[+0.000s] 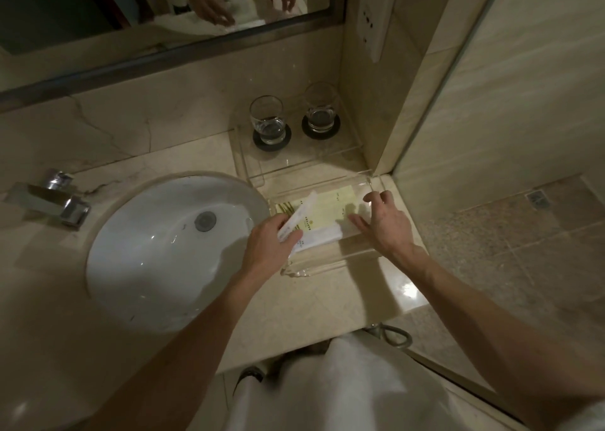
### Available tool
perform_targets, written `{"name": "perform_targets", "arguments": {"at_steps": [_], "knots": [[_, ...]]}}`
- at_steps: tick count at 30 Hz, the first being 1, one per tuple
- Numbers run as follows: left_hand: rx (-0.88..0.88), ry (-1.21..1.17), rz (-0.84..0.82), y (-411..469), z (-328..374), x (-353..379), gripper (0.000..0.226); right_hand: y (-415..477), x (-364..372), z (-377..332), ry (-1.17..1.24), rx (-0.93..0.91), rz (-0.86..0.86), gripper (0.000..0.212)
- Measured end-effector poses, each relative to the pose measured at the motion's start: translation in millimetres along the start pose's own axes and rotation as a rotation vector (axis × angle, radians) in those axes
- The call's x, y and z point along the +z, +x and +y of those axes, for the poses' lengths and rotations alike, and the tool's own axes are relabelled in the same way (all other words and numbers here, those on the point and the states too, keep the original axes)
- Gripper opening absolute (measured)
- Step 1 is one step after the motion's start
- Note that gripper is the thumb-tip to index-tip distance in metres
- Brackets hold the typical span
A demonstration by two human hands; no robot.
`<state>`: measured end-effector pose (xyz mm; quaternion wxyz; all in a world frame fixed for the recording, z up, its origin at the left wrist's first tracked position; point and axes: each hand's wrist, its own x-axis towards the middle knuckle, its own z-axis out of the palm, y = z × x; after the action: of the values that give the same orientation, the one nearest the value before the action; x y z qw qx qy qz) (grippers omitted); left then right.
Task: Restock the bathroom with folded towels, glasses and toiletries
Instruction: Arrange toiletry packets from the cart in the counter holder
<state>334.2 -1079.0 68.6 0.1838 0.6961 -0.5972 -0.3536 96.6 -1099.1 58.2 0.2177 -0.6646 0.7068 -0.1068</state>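
Note:
A clear acrylic tray (327, 263) lies on the marble counter to the right of the sink, lined with a pale yellow card (330, 203). My left hand (270, 245) grips a white toiletry packet (302, 209) tilted over the tray's left end. Another white packet (319, 237) lies flat in the tray by that hand. My right hand (384, 222) hovers over the tray's right part with fingers spread and holds nothing. Behind, on a raised clear acrylic stand (255, 173), two glasses (266, 119) (320, 106) stand upright on dark coasters.
A white oval sink (157, 250) with a chrome tap (49, 198) fills the counter's left. A mirror (163, 5) runs along the back wall. A glass shower partition (458, 87) and the tiled floor (523, 234) lie to the right. A white cloth (343, 384) hangs at my front.

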Motion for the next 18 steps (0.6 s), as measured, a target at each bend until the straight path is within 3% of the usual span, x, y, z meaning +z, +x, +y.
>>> {"name": "perform_targets", "arguments": {"at_steps": [3, 5, 8, 11, 15, 18], "knots": [[-0.120, -0.437, -0.230, -14, 21, -13, 0.023, -5, -23, -24, 0.350, 0.008, -0.112, 0.050], [-0.143, -0.585, -0.397, -21, 29, -21, 0.021, -7, -34, -41, 0.609, 0.022, -0.246, 0.046], [-0.148, -0.631, -0.556, -27, 35, -27, 0.029, -9, -40, -56, 0.897, 0.019, -0.357, 0.033], [-0.178, -0.631, -0.647, -32, 42, -31, 0.041, -12, -40, -56, 1.039, 0.004, -0.412, 0.019], [-0.355, -0.716, -0.895, -33, 32, -41, 0.082, -16, -44, -47, 1.241, 0.002, -0.473, 0.010], [-0.382, -0.715, -1.014, -35, 9, -41, 0.073, -17, -52, -34, 1.389, 0.030, -0.509, 0.010]]}}
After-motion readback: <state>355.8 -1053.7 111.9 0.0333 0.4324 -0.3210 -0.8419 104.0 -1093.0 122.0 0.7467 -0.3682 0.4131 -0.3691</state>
